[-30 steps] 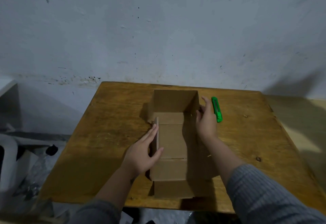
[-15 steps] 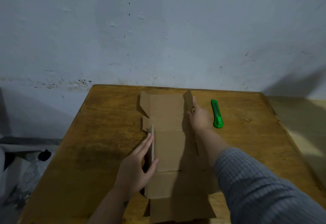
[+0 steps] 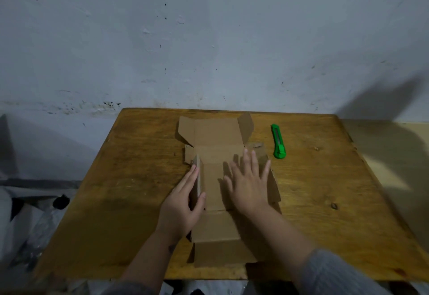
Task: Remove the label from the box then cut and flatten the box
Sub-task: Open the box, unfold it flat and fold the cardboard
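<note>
A brown cardboard box [image 3: 216,139] lies opened out along the middle of the wooden table [image 3: 130,192], its far panel almost flat. My left hand [image 3: 183,204] grips the box's left side wall, which still stands upright, fingers outside and thumb inside. My right hand [image 3: 249,183] lies flat with fingers spread on the right side panel, pressing it down onto the table. A green utility knife [image 3: 278,141] rests on the table to the right of the box, clear of both hands. No label shows on the box.
A pale wall runs right behind the table's far edge. To the left, below the table, are dark and white objects on the floor [image 3: 27,213]. Bare wood lies left and right of the box.
The far wall of the box has dropped from upright to nearly flat. My right hand moved from the far right corner back onto the right panel and spread flat. The left hand stayed.
</note>
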